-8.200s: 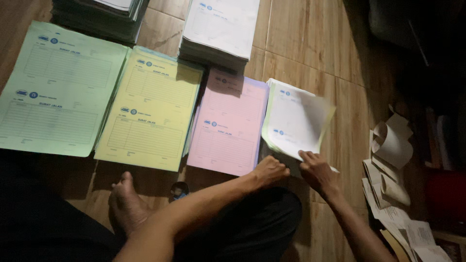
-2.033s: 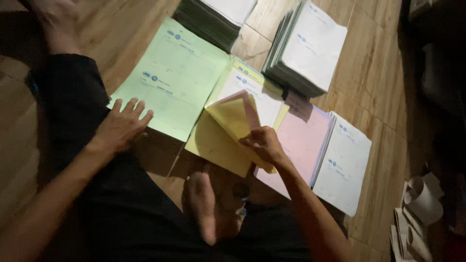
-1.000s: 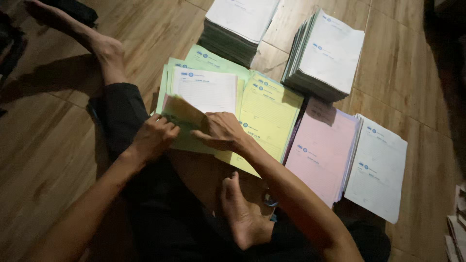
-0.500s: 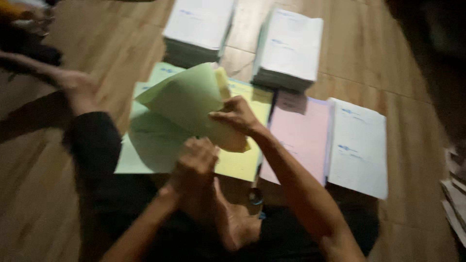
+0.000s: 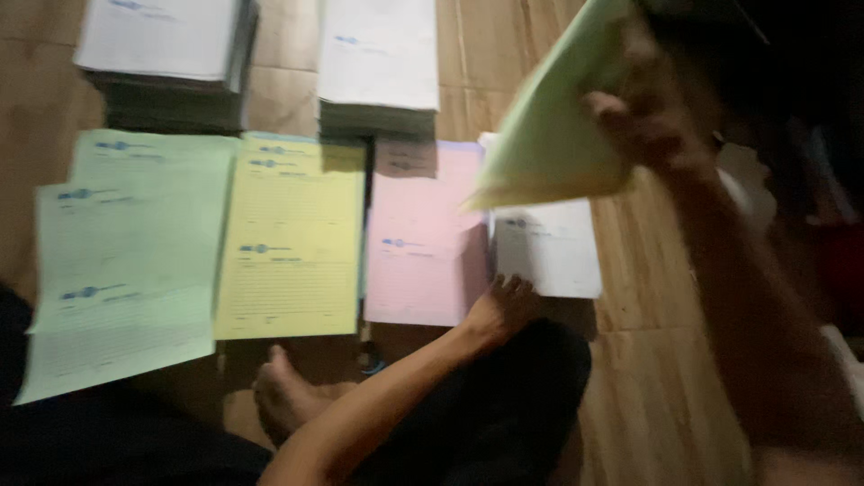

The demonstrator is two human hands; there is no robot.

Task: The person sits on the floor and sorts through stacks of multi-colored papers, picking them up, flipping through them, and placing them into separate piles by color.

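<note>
The right hand [image 5: 652, 126], blurred and raised at the upper right, is closed in a pinch on a bent bundle of light green and yellow paper sheets [image 5: 553, 126], held in the air above the white printed form stack [image 5: 549, 247] on the wooden plank floor [image 5: 666, 360]. The left hand [image 5: 504, 306] rests with fingers curled at the near edge of that white stack, beside the pink form stack [image 5: 427, 238]; whether it grips a sheet I cannot tell. To do this well, judging from the pose, keep the held sheets square, lift one white sheet only, and steady the stack so it does not slide against the yellow form stack [image 5: 292, 243] or the green form stack [image 5: 126, 261]
</note>
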